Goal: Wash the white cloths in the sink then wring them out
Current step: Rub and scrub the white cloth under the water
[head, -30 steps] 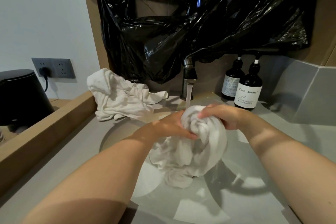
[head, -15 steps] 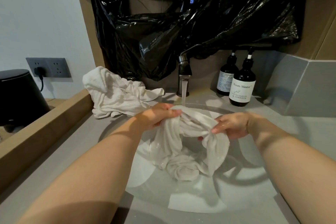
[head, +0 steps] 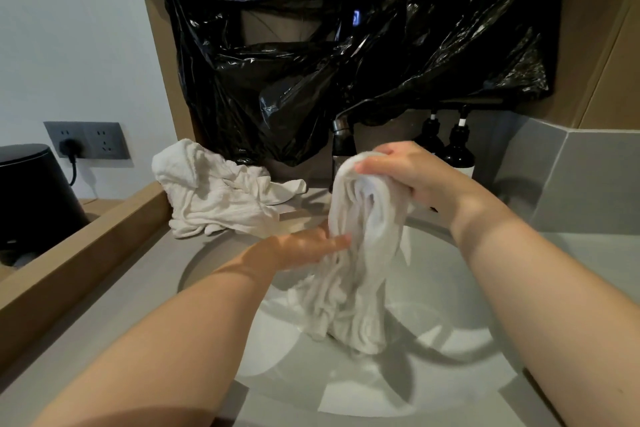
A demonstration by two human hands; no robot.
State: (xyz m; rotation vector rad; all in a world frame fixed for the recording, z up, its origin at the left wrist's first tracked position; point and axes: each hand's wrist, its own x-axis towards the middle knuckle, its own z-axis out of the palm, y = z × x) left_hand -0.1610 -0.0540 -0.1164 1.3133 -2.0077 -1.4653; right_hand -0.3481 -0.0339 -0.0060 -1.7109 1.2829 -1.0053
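Hanging into the sink [head: 450,308], the wet cloth [head: 360,274] is clenched at its top by the right hand [head: 412,177]; the left hand [head: 304,248] rests straight-fingered against it. A second cloth [head: 221,194] lies crumpled on the bench [head: 104,305], two dark bottles [head: 460,153] behind.

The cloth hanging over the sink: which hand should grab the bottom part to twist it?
Probably the left hand. Its fingers lie flat against the middle of the cloth and hold nothing, while the right hand is busy gripping the top, holding it up over the sink.
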